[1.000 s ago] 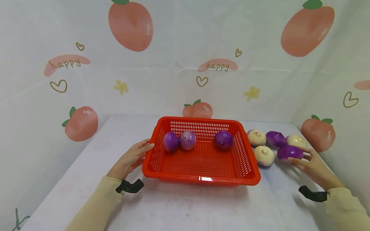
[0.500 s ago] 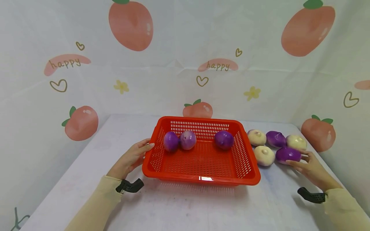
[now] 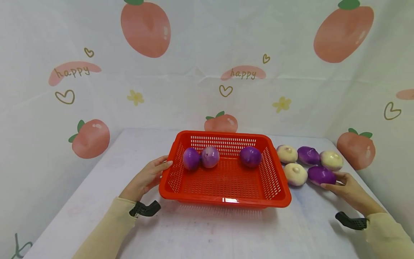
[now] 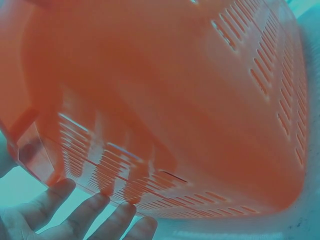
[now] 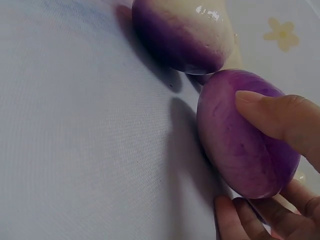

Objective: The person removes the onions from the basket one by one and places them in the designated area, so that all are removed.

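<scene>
My right hand (image 3: 352,192) holds a purple-topped turnip (image 3: 321,175), thumb on its near side and fingers round the other in the right wrist view. It sits low at the front of a group of turnips, touching or very near the cream one (image 3: 295,175) to its left; in the right wrist view they nearly meet. My left hand (image 3: 145,178) grips the left rim of the red plastic basket (image 3: 226,201), thumb at the rim and fingertips (image 4: 95,200) against the outer wall. Inside the basket are purple round vegetables, two at left (image 3: 191,159) and one at right (image 3: 250,157).
Right of the basket lie more turnips: a cream one (image 3: 287,154), a purple one (image 3: 308,155) and another cream one (image 3: 331,160). A white cloth covers the table (image 3: 207,237). A patterned cloth backdrop (image 3: 181,97) closes off the back and sides.
My right hand has brought its turnip slightly left and lower, nearer the cream one, and its grip has shifted toward the turnip's right end. Left hand and basket have not moved.
</scene>
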A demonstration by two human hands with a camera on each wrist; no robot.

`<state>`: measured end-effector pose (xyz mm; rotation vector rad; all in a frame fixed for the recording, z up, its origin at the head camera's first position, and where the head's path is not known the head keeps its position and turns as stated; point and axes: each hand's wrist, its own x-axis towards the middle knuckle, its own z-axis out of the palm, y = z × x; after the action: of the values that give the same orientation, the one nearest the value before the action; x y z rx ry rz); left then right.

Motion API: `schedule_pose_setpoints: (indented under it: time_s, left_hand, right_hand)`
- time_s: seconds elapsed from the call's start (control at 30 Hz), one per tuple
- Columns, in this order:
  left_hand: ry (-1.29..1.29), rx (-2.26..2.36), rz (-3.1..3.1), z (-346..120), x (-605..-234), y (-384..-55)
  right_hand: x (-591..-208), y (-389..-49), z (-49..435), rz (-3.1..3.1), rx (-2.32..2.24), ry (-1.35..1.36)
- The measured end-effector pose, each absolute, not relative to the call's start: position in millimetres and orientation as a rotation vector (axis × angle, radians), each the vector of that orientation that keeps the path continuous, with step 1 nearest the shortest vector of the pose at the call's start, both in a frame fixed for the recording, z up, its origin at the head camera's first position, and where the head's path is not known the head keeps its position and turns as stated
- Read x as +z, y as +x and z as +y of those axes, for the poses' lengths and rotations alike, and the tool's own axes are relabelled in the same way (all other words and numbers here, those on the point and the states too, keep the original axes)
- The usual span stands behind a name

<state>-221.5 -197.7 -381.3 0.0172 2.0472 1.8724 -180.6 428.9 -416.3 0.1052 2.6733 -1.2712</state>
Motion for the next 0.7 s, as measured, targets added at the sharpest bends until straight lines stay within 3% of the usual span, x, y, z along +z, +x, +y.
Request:
schedule_pose_setpoints:
  time_s: [0.7]
  left_hand:
    - [0.031,1.887,2.034,-197.5,-378.6,-219.6]
  right_hand:
    - [-416.9,-180.9,430.9,2.534,-1.382,0.139]
